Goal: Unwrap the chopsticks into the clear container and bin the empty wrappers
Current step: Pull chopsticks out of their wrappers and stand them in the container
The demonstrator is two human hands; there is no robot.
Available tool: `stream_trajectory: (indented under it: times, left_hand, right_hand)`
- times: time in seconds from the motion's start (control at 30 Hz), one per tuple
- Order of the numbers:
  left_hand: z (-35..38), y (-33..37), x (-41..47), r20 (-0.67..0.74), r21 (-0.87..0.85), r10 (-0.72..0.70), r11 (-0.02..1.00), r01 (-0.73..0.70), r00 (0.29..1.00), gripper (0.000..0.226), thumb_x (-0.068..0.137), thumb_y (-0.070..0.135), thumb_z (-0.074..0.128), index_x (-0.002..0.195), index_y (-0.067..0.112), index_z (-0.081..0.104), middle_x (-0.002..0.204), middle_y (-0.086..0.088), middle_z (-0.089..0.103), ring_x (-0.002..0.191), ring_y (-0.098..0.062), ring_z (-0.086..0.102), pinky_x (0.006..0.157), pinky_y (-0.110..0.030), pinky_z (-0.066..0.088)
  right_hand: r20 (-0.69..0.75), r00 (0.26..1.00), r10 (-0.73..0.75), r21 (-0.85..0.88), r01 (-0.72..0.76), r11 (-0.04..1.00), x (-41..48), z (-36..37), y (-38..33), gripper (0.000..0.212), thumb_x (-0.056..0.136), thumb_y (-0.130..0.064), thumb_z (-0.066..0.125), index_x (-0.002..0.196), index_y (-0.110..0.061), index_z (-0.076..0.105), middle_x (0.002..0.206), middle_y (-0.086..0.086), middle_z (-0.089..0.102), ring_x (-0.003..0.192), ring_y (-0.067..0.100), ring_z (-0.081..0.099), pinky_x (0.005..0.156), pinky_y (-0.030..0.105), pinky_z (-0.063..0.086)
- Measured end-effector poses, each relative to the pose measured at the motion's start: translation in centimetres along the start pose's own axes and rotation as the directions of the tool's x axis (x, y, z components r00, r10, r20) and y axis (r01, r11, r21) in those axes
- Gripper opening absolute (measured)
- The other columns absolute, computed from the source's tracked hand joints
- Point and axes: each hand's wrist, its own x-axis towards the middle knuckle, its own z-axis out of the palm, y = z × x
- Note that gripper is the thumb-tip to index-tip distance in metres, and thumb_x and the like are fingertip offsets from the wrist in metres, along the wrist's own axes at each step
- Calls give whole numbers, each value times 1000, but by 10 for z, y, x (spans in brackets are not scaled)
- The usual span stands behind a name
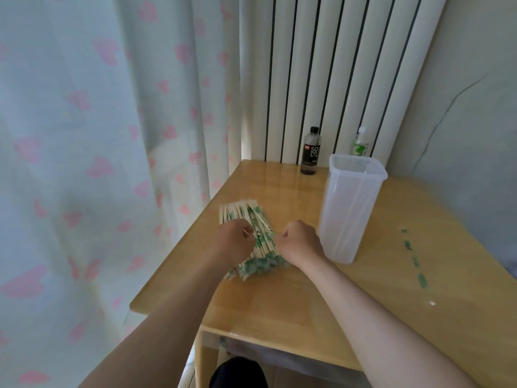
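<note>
A pile of wrapped chopsticks (253, 242) in clear wrappers with green print lies on the wooden table (279, 298). Over the pile, my left hand (233, 242) and my right hand (300, 243) have their fingers curled, and each pinches an end of one wrapped pair (261, 221) that slants up across the pile. A tall clear container (349, 208) stands upright just right of my right hand, with what looks like a pale chopstick leaning inside it.
A dark bottle (310, 151) and a green-labelled spray bottle (359, 145) stand at the table's back edge before a white radiator (335, 65). A curtain with pink hearts (84, 163) hangs at left. Green marks (414, 256) spot the table's right side.
</note>
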Motion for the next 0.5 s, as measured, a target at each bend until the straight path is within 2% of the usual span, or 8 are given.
stream_trajectory:
  times: [0.1, 0.17, 0.23, 0.3, 0.37, 0.43, 0.47, 0.5]
  left_hand:
    - [9, 13, 3, -21, 63, 229, 972, -228, 973, 44, 95, 19, 60, 139, 23, 55, 132, -2, 53, 121, -22, 50, 102, -37, 44]
    - [15, 26, 6, -19, 151, 377, 917, -370, 926, 44, 95, 24, 61, 139, 27, 55, 137, 0, 51, 126, -23, 46, 107, -42, 40]
    - [18, 41, 10, -57, 183, 497, 858, -480, 866, 28, 97, 23, 60, 125, 21, 65, 126, 0, 60, 116, -25, 55, 99, -44, 44]
    - [20, 57, 12, -107, 174, 589, 804, -568, 801, 16, 98, 19, 56, 106, 13, 69, 101, -2, 68, 94, -29, 63, 84, -42, 48]
    - [22, 74, 12, -169, 115, 647, 763, -637, 744, 17, 97, 19, 54, 89, 9, 66, 76, -1, 63, 70, -29, 59, 67, -37, 44]
    - [22, 95, 9, -202, 8, 648, 751, -660, 734, 22, 95, 23, 53, 82, 8, 62, 67, 3, 55, 62, -25, 52, 59, -33, 38]
    - [21, 105, 8, -202, -32, 652, 741, -671, 731, 23, 94, 24, 52, 83, 8, 63, 68, 4, 57, 62, -23, 52, 57, -34, 40]
    - [21, 115, 7, -199, -52, 668, 723, -688, 717, 23, 94, 25, 52, 85, 9, 65, 70, 4, 62, 64, -22, 55, 57, -35, 43]
  right_hand:
    - [-11, 999, -35, 228, 36, 973, -14, -30, -2, 19, 86, -18, 56, 68, -14, 55, 60, 12, 65, 55, 30, 62, 59, 33, 54]
    - [2, 999, -35, 398, 31, 917, -23, -52, -2, 11, 85, -14, 58, 75, -10, 62, 69, 12, 72, 60, 24, 67, 58, 36, 60]
    - [20, 999, -31, 515, 17, 857, -28, -75, 2, 10, 87, -7, 58, 81, -4, 65, 70, 10, 71, 60, 18, 64, 53, 31, 56]
    - [12, 999, -42, 613, 26, 790, -34, -97, 9, 9, 90, -3, 58, 84, -3, 65, 71, 10, 69, 60, 17, 62, 50, 32, 52]
    - [3, 996, -91, 774, 56, 631, -39, -116, 20, 7, 96, -8, 62, 92, -3, 64, 73, 11, 68, 60, 20, 61, 49, 33, 47]
    - [-32, 987, -158, 876, 104, 470, -42, -128, 31, 13, 98, -15, 64, 98, -2, 63, 75, 11, 66, 63, 21, 61, 48, 32, 44]
    - [-83, 981, -175, 870, 157, 467, -42, -131, 37, 13, 98, -15, 66, 95, -2, 65, 75, 11, 65, 64, 20, 61, 48, 32, 44]
    - [-150, 972, -182, 833, 223, 507, -41, -133, 42, 11, 96, -14, 68, 91, -4, 67, 75, 10, 65, 65, 20, 61, 47, 32, 44]
